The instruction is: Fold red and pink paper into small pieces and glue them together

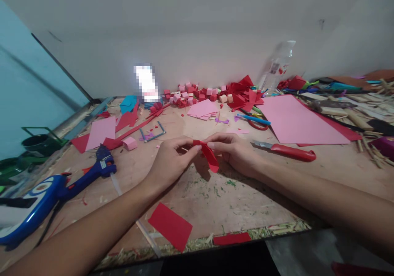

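Observation:
My left hand (171, 160) and my right hand (236, 152) meet over the middle of the wooden table (335, 173). Both pinch a small folded piece of red paper (209, 156) between thumb and fingers, the left at its upper end, the right just beside it. The paper hangs down and curls toward me. A red paper rectangle (171, 225) lies flat near the front edge, below my left forearm.
A red-handled utility knife (287, 150) lies right of my right hand. A blue glue gun (92, 171) lies at the left. A large pink sheet (297, 122), scissors (255, 122), paper cubes (191, 95), a clear bottle (277, 68) and scraps fill the back.

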The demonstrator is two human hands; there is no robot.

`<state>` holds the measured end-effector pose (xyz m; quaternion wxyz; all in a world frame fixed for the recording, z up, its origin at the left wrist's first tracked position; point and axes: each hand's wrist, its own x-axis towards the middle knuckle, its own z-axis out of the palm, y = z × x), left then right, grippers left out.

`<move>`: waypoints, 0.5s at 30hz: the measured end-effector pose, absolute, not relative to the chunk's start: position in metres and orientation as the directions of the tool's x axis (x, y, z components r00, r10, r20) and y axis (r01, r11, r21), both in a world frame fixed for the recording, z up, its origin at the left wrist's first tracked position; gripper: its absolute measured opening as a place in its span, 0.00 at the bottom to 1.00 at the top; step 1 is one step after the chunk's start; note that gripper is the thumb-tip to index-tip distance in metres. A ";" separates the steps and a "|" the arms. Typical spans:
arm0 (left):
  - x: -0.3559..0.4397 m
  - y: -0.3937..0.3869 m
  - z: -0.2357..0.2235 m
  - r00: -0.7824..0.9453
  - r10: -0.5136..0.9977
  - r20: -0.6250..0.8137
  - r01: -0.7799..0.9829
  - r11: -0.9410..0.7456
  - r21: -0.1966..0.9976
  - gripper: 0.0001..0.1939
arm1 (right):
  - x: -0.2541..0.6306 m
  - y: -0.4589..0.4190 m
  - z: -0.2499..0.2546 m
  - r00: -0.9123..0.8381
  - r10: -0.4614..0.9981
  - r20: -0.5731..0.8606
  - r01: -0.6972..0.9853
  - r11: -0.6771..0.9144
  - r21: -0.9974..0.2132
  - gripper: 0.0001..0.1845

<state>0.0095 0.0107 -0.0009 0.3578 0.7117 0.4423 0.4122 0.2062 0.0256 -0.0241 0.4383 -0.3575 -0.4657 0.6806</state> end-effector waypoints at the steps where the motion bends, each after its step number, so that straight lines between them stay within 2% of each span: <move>1: 0.009 0.010 -0.001 0.262 0.916 0.303 0.383 -0.387 0.839 0.09 | 0.206 0.025 -0.025 -0.365 0.927 -0.087 -0.274 -0.197 -0.941 0.12; 6: 0.006 0.010 -0.002 0.292 0.853 0.433 0.507 -0.522 0.686 0.05 | 0.204 0.021 -0.024 -0.366 0.925 -0.102 -0.259 -0.206 -0.944 0.11; 15: 0.004 0.011 -0.003 0.340 0.818 0.464 0.532 -0.574 0.622 0.04 | 0.201 0.018 -0.019 -0.360 0.926 -0.113 -0.216 -0.200 -0.956 0.11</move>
